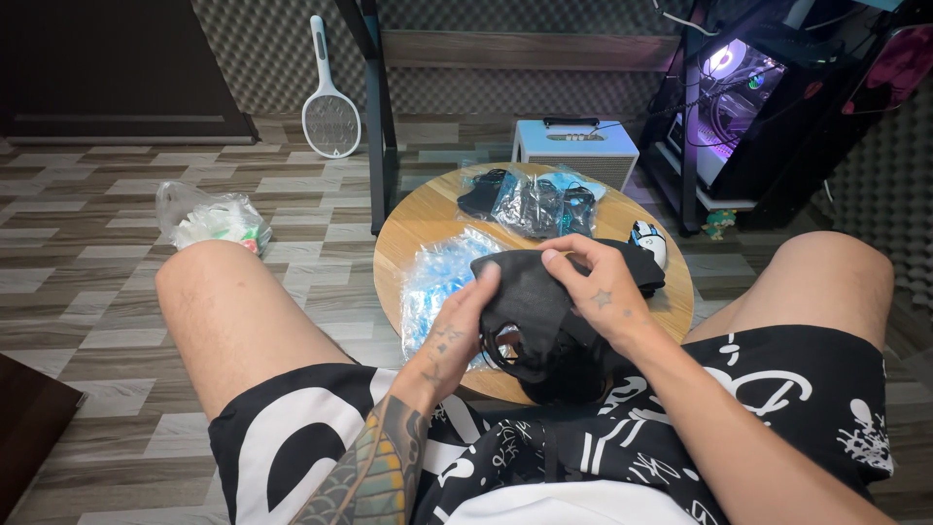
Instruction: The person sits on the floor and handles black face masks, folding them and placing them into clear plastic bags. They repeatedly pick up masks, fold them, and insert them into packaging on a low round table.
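Note:
My left hand and my right hand together grip a stack of black cloth face masks over the near edge of a small round wooden table. The left fingers hold the stack's left edge. My right thumb and fingers pinch its top. Black ear loops hang below the stack. Clear blue-tinted plastic bags lie on the table just left of the masks. More masks in clear bags sit at the table's far side.
A white computer mouse lies at the table's right edge. On the floor are a crumpled plastic bag, a white racket-shaped swatter and a small white speaker box. A lit computer case stands at the right.

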